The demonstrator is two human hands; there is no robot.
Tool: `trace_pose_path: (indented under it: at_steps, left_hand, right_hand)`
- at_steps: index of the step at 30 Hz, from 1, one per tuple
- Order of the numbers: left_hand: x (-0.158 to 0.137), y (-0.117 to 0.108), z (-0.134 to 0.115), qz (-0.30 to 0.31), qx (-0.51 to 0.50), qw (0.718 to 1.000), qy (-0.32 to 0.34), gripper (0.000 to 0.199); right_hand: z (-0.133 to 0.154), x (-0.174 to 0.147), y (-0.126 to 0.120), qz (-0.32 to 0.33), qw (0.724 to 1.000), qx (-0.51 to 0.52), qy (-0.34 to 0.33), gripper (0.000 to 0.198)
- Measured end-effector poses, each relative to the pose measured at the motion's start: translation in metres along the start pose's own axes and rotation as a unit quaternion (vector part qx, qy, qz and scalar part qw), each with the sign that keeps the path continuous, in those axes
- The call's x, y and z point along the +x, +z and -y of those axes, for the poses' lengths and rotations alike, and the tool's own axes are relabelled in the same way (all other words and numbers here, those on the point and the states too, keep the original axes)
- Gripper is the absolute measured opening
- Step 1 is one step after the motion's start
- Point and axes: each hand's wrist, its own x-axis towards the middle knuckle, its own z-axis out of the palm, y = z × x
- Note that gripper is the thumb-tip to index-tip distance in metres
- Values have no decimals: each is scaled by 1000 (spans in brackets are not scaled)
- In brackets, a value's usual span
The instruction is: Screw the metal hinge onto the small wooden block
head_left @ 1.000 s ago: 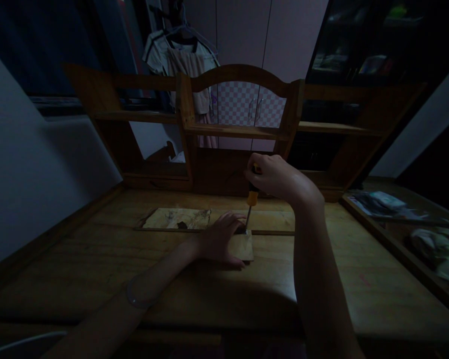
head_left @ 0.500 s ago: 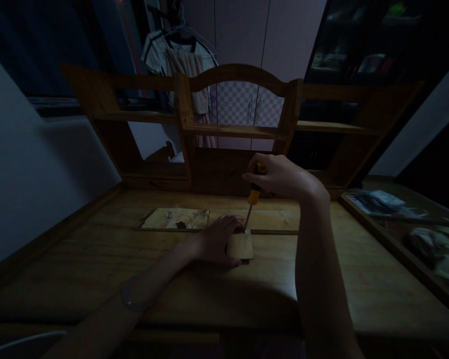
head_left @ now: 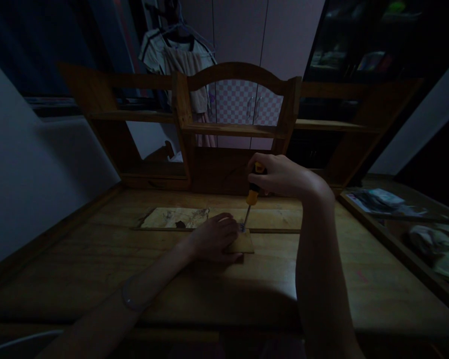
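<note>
Screwdriver shaft (head_left: 248, 215) below right hand (head_left: 279, 174)

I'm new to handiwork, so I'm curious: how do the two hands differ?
The right hand is raised, gripping a screwdriver, while the left hand holds a small wooden piece low at the desktop. The left forearm wears a bracelet; the right forearm shows none. Both hands are gloveless.
</note>
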Motion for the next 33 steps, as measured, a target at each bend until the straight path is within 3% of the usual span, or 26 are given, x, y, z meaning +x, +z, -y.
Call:
trace_pose_path:
  at_steps: [3, 6, 12, 19, 29, 33]
  left_hand:
    - [-4, 6, -3, -3, 79, 994, 77, 19]
    - [-5, 11, -8, 21, 113, 988, 101, 7]
    - [-5, 17, -14, 66, 119, 987, 88, 6]
    - [-7, 15, -15, 31, 115, 989, 87, 13]
    - [-6, 18, -15, -6, 105, 987, 122, 9]
    - [-6, 21, -16, 3, 99, 989, 110, 12]
  right_hand:
    - [-5, 1, 0, 1, 1000, -8, 20, 28]
    - [-9, 1, -1, 9, 999, -9, 32, 29]
    - [-8, -1, -4, 24, 999, 11, 24, 31]
    - [-2, 1, 0, 6, 1000, 5, -16, 30]
    - [7, 2, 5, -12, 999, -16, -25, 31]
    - [5, 3, 5, -7, 1000, -19, -23, 40]
